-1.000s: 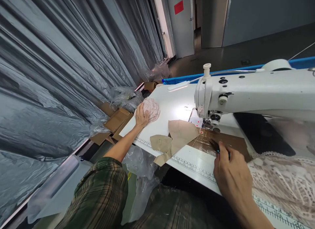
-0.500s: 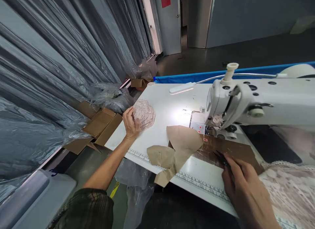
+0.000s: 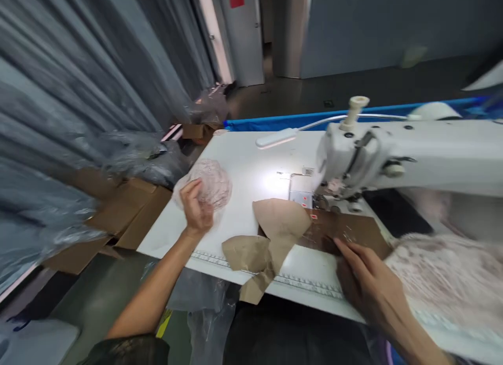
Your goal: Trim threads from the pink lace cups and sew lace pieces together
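Observation:
My left hand [image 3: 197, 210] has its fingers curled at the near left side of a round stack of pale pink lace pieces [image 3: 216, 184]. It pinches a lace piece [image 3: 178, 191], which spreads out to the left of the stack. My right hand [image 3: 369, 278] reaches with fingers stretched out over a glossy brown board [image 3: 356, 229] beside the sewing machine [image 3: 393, 155]. I cannot clearly make out the dark thread snips now; a blurred dark patch lies near the fingertips. A tan paper pattern [image 3: 283, 221] lies between the hands, partly over the brown board.
More pale lace [image 3: 444, 281] lies on the right of the white table [image 3: 243, 150]. A lit lamp [image 3: 277, 138] hangs over the machine bed. A printed ruler [image 3: 306, 284] runs along the near edge. Cardboard boxes [image 3: 121, 205] and clear plastic stand left of the table.
The view has swung to the right. My left fingers have curled and drawn a lace piece leftward from the stack. The snips seen in my right hand no longer show clearly; its fingers are straighter.

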